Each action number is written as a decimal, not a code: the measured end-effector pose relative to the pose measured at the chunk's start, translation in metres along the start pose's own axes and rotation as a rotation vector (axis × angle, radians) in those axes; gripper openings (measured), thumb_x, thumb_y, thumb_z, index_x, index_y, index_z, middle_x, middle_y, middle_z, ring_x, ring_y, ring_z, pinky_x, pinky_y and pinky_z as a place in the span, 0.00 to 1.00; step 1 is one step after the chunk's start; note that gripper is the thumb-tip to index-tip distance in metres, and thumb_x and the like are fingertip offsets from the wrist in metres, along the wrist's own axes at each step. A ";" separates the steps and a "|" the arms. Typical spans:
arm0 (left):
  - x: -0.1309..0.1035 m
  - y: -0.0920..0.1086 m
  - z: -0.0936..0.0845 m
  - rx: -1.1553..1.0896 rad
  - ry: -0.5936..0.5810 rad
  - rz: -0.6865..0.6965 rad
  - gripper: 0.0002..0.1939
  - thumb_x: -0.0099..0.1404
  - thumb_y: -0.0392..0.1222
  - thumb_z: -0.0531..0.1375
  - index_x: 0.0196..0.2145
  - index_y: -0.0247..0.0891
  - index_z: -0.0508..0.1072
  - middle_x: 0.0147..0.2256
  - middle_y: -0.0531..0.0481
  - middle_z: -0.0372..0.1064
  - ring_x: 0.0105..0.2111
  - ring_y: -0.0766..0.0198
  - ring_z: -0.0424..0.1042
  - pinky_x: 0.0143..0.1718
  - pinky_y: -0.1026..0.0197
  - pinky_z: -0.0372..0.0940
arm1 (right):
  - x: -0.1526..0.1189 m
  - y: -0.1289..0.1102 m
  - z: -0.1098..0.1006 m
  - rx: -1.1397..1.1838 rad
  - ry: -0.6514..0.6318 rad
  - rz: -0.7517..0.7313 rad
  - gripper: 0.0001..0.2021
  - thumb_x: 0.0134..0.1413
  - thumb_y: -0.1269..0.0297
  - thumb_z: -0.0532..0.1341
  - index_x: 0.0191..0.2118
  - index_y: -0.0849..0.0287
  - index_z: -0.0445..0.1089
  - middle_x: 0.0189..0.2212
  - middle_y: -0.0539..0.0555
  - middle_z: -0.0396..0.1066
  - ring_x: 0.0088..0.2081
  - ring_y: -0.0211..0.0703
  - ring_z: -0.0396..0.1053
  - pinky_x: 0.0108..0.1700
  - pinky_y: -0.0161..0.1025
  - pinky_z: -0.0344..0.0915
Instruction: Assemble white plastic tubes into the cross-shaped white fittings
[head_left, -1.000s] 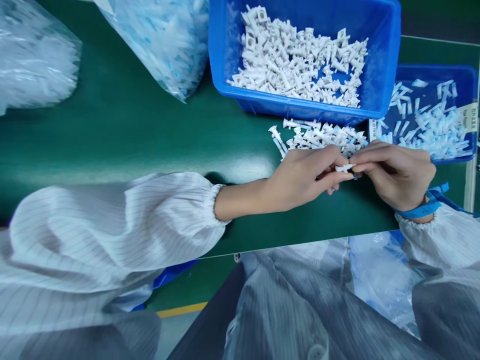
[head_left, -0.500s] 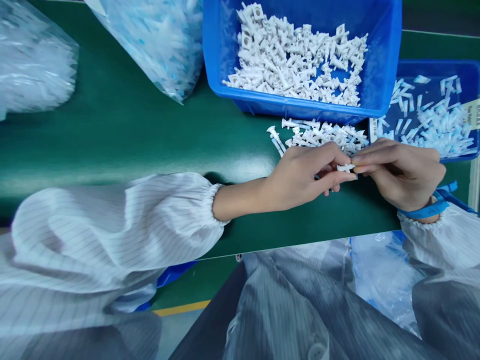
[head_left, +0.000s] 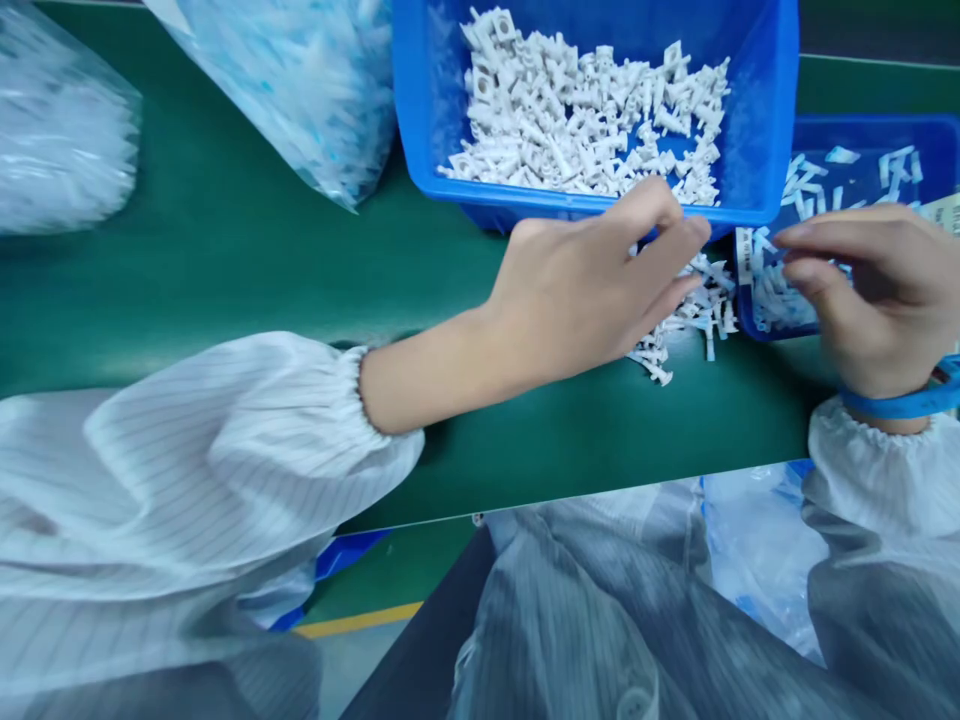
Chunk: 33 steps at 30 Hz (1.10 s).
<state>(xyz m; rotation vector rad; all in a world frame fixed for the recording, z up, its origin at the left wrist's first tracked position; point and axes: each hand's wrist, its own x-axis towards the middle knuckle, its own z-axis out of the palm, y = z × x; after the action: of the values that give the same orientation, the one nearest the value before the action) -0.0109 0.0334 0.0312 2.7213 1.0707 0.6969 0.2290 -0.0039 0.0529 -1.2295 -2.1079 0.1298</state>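
Hands just parted: the left hand's (head_left: 577,285) grip hidden, its hold impossible to tell; the right hand's (head_left: 892,300) grip open.
The left curls over the pile of small pieces (head_left: 709,310) on the counter (head_left: 225,270), before the blue bin (head_left: 525,193) of white parts (head_left: 555,120); the right hovers by the tray (head_left: 885,130) of pale tubes (head_left: 780,300). Their parting suggests one piece's handling is over.

Green table (head_left: 225,270) — blue bins (head_left: 495,195), clear bags (head_left: 322,90), loose white pieces (head_left: 706,312).
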 end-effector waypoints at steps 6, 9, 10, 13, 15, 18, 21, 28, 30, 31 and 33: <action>0.024 0.005 -0.037 0.079 -0.106 -0.108 0.23 0.74 0.49 0.44 0.60 0.44 0.65 0.52 0.45 0.68 0.53 0.48 0.71 0.51 0.45 0.65 | 0.003 0.021 -0.011 -0.184 -0.289 0.138 0.10 0.61 0.60 0.63 0.41 0.58 0.77 0.42 0.58 0.78 0.46 0.52 0.76 0.44 0.47 0.73; 0.042 0.002 -0.052 0.183 -0.274 -0.219 0.22 0.73 0.47 0.48 0.61 0.42 0.65 0.59 0.45 0.62 0.60 0.38 0.63 0.57 0.36 0.59 | 0.004 0.029 -0.011 -0.270 -0.441 0.113 0.14 0.61 0.55 0.61 0.43 0.59 0.77 0.42 0.59 0.77 0.39 0.51 0.75 0.42 0.49 0.73; 0.047 -0.001 -0.054 0.197 -0.315 -0.246 0.22 0.72 0.47 0.51 0.61 0.40 0.65 0.60 0.43 0.60 0.61 0.37 0.61 0.57 0.35 0.59 | 0.005 0.029 -0.010 -0.288 -0.453 0.114 0.14 0.62 0.55 0.60 0.43 0.59 0.77 0.41 0.58 0.77 0.36 0.49 0.75 0.39 0.48 0.72; 0.058 -0.016 -0.046 0.164 -0.403 -0.257 0.22 0.68 0.44 0.59 0.57 0.32 0.70 0.57 0.37 0.63 0.59 0.34 0.64 0.53 0.34 0.63 | 0.004 0.027 -0.011 -0.313 -0.447 0.117 0.12 0.62 0.56 0.60 0.42 0.57 0.77 0.37 0.55 0.77 0.30 0.44 0.72 0.36 0.43 0.70; 0.062 -0.029 -0.035 0.092 -0.469 -0.165 0.18 0.68 0.42 0.57 0.51 0.29 0.75 0.48 0.39 0.72 0.55 0.39 0.69 0.53 0.36 0.64 | 0.004 0.025 -0.012 -0.306 -0.418 0.115 0.09 0.59 0.58 0.64 0.40 0.58 0.77 0.35 0.54 0.78 0.30 0.43 0.73 0.35 0.41 0.70; 0.065 -0.046 -0.020 0.012 -0.441 -0.055 0.10 0.65 0.36 0.61 0.42 0.31 0.79 0.38 0.45 0.77 0.46 0.51 0.73 0.51 0.43 0.68 | 0.003 0.024 -0.014 -0.303 -0.365 0.139 0.07 0.56 0.61 0.67 0.39 0.58 0.78 0.33 0.55 0.79 0.30 0.43 0.75 0.34 0.40 0.69; 0.067 -0.055 -0.012 0.008 -0.384 -0.004 0.07 0.62 0.33 0.63 0.39 0.31 0.79 0.34 0.46 0.76 0.40 0.57 0.72 0.47 0.47 0.70 | 0.002 0.024 -0.014 -0.302 -0.327 0.191 0.08 0.57 0.62 0.65 0.39 0.58 0.79 0.32 0.55 0.79 0.31 0.45 0.76 0.35 0.40 0.70; 0.072 -0.054 -0.016 0.089 -0.377 0.038 0.11 0.67 0.36 0.56 0.43 0.26 0.75 0.43 0.40 0.73 0.49 0.48 0.68 0.49 0.41 0.66 | 0.003 0.022 -0.014 -0.298 -0.299 0.220 0.08 0.57 0.65 0.63 0.41 0.58 0.78 0.34 0.56 0.79 0.32 0.42 0.75 0.35 0.37 0.70; 0.073 -0.050 -0.019 0.085 -0.395 -0.002 0.14 0.69 0.36 0.52 0.45 0.23 0.73 0.45 0.39 0.71 0.51 0.46 0.68 0.51 0.39 0.63 | 0.004 0.024 -0.014 -0.340 -0.297 0.202 0.09 0.59 0.65 0.61 0.41 0.59 0.78 0.35 0.57 0.79 0.33 0.43 0.74 0.35 0.38 0.68; 0.074 -0.048 -0.021 0.087 -0.412 -0.033 0.15 0.70 0.35 0.51 0.46 0.22 0.71 0.47 0.38 0.70 0.52 0.46 0.67 0.52 0.38 0.62 | 0.004 0.024 -0.014 -0.362 -0.296 0.193 0.09 0.60 0.65 0.61 0.41 0.59 0.78 0.35 0.57 0.79 0.34 0.44 0.74 0.36 0.39 0.68; 0.074 -0.043 -0.024 0.098 -0.412 -0.093 0.14 0.70 0.32 0.50 0.49 0.23 0.69 0.49 0.37 0.68 0.54 0.45 0.66 0.54 0.40 0.59 | 0.003 0.027 -0.013 -0.399 -0.298 0.181 0.10 0.61 0.66 0.59 0.41 0.59 0.78 0.36 0.58 0.79 0.37 0.46 0.75 0.39 0.40 0.67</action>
<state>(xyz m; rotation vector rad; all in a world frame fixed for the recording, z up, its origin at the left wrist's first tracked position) -0.0009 0.1143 0.0676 2.6999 1.1377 0.0616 0.2553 0.0102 0.0537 -1.7278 -2.3484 -0.0341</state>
